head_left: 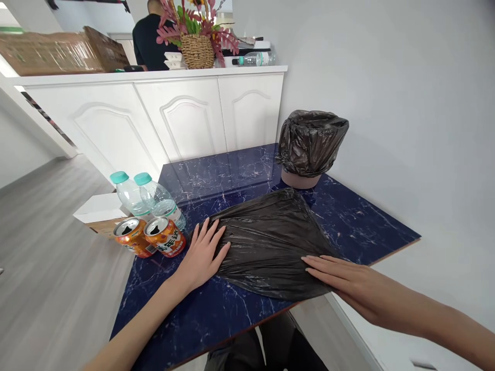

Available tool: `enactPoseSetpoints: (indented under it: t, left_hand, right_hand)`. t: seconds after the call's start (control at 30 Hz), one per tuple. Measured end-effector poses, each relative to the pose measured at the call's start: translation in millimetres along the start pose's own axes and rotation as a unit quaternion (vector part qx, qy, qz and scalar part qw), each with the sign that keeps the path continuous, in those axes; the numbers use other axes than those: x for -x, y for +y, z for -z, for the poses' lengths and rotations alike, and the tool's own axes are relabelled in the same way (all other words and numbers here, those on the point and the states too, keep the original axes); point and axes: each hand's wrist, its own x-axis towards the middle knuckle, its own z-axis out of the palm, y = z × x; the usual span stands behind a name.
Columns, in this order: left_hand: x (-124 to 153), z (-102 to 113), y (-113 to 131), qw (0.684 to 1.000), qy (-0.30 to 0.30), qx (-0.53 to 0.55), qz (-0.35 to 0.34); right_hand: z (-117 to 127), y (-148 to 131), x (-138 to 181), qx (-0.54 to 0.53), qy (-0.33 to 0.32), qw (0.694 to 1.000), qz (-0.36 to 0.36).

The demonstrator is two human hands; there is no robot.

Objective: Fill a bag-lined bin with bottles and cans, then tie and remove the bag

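Currently, bag (266,237): black, spread on table (356,226).
Left hand (201,260): flat, on bag's left side.
Right hand (353,282): unclenched, on its right.

You can pass along the table's (216,172) far edge; cans (166,237) and bottles (157,198) block the left; a bin (299,180), the far-right corner.

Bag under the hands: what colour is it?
The bag is black, best seen in the head view.

The left fingers (211,233) are spread, the right fingers (327,265) straight and together, both arms (154,307) reaching forward
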Motion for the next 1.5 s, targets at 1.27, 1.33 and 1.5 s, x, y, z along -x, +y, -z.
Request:
enactPoseSetpoints:
  t: [1.27, 1.33, 1.5]
  left_hand:
    - [-1, 11, 24, 0.97, 0.03, 0.173, 0.17]
    - [-1, 10, 23, 0.977, 0.025, 0.132, 0.164]
    - [-1, 8, 22, 0.983, 0.005, 0.099, 0.156]
  right_hand:
    - [-41, 51, -181, 0.056, 0.092, 0.986, -0.125]
    - [-43, 66, -180, 0.041, 0.074, 0.987, -0.139]
    - [-42, 94, -174, 0.019, 0.063, 0.985, -0.162]
